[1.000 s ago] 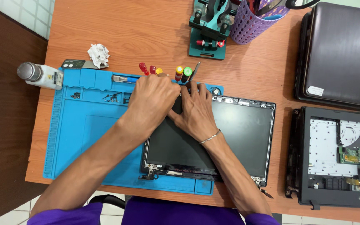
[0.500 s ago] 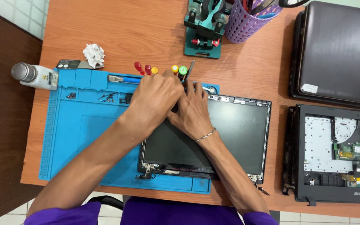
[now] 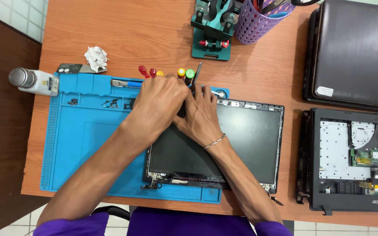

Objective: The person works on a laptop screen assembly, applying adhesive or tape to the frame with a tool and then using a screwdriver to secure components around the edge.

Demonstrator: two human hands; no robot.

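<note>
Hands meet at the top-left corner of the laptop screen panel (image 3: 241,144), which lies flat, partly on the blue work mat (image 3: 88,148) and partly on the wooden table (image 3: 123,35); the left hand (image 3: 160,102) lies palm down, knuckles arched, its fingers curled narrow over the panel's upper edge and half covering the right hand (image 3: 200,116); the right hand's fingers press flat on the dark glass and the top bezel, pointing toward 12 o'clock; whether either grip pinches anything cannot be told, since the fingertips are hidden under the left hand; a thin bracelet (image 3: 215,140) circles the right wrist. At 12 o'clock from the hands, just beside them, stands a row of screwdrivers (image 3: 184,73) with red, yellow and green handles; at 9 o'clock, small screws (image 3: 72,102) sit on the mat; at 3 o'clock, well apart, rests an opened laptop base (image 3: 351,161).
</note>
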